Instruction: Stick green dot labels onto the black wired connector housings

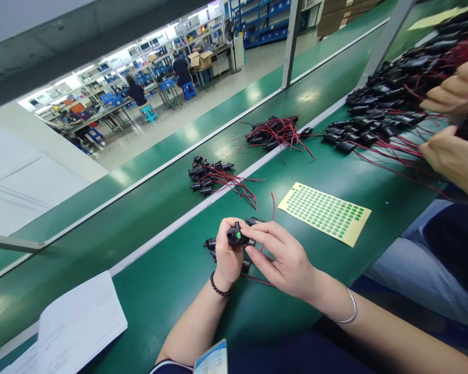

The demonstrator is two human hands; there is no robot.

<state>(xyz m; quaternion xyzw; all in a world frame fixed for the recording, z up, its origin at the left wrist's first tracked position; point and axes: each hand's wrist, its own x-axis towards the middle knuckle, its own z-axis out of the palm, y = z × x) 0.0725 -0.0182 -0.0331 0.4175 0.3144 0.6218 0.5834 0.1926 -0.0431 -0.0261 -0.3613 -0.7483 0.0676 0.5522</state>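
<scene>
My left hand (226,258) is closed around a small black connector part (236,236) with red wires, and a green dot sticker sits on its top. My right hand (284,259) reaches in from the right, its fingers pinched against the same part by the sticker. Several more black parts (210,244) lie on the green table just under and left of my hands. A yellow sheet of green dot stickers (324,212) lies to the right of my hands.
Two bunches of black parts with red wires (212,176) (276,132) lie on the green conveyor belt (148,192). A big pile (390,104) sits at the right, where a co-worker's hands (452,130) handle it. White papers (74,327) lie at bottom left.
</scene>
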